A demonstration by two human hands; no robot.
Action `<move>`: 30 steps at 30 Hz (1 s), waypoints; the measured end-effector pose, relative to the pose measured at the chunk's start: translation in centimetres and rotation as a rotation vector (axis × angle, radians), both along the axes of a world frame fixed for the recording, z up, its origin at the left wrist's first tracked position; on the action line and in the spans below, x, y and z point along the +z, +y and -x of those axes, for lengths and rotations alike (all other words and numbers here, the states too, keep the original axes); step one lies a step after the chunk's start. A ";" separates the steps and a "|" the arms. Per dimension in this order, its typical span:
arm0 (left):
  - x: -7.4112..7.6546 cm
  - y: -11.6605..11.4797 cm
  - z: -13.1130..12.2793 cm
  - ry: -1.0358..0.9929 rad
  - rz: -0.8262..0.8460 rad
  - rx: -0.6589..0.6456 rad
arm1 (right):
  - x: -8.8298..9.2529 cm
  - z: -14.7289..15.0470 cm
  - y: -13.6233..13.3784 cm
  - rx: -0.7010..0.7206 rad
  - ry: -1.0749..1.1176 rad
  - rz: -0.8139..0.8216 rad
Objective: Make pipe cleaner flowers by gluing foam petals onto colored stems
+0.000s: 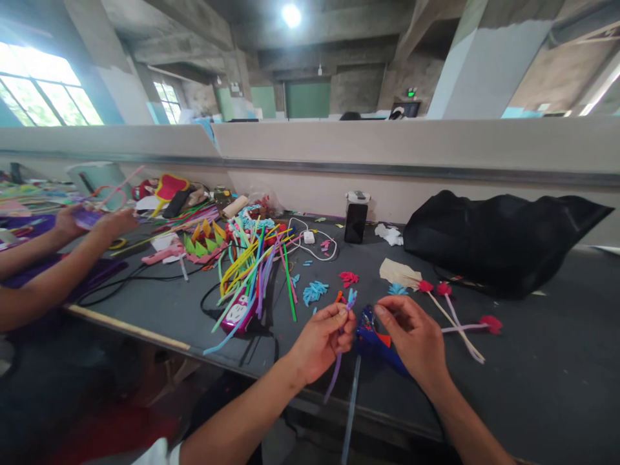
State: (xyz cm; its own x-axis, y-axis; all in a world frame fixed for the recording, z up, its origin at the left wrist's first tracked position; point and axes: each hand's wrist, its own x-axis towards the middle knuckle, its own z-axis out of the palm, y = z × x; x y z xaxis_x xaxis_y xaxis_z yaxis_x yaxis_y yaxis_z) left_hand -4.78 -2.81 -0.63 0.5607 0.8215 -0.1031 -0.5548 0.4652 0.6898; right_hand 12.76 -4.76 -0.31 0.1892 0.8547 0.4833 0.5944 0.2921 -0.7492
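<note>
One purple stem [334, 380], left of the glue gun [375, 349], is pinched in my left hand [320, 345], apparently mid-gluing; right hand [420, 339] curled, grip indeterminable; next placement needs steadiness.

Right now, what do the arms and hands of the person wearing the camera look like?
The left hand and right hand wear no gloves. Both forearms are uncovered, with no watch or bracelet that I can see. A bit of white sleeve shows on the left arm, at the bottom edge; no sleeve shows on the right arm.
</note>
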 end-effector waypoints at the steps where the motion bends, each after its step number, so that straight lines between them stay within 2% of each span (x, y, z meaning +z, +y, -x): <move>1: 0.0 0.0 0.1 -0.002 0.001 -0.004 | 0.0 0.0 0.0 0.011 -0.015 -0.001; 7: 0.2 0.2 0.3 0.012 0.017 -0.003 | -0.3 0.1 -0.2 0.051 -0.068 -0.021; 12: 0.2 0.2 0.4 0.046 0.030 0.018 | -0.6 -0.1 0.1 0.030 -0.120 -0.012; 19: 0.1 0.9 0.9 0.013 0.058 0.103 | -0.6 -1.5 -0.1 0.056 -0.381 0.212; 23: 0.2 0.9 1.2 0.012 0.064 0.131 | -1.6 -2.0 -1.2 0.094 -0.523 0.308; 30: 0.3 1.0 0.9 0.010 -0.024 0.197 | -3.4 -2.1 -2.5 0.105 -0.666 0.322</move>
State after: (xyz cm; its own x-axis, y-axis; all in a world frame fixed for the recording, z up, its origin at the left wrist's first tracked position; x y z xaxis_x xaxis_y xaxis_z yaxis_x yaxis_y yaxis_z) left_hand -5.72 -1.79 -0.28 0.3882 0.9175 -0.0871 -0.6264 0.3319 0.7053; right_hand 14.89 -7.25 -3.75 -0.1464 0.9708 0.1902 0.9335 0.1992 -0.2982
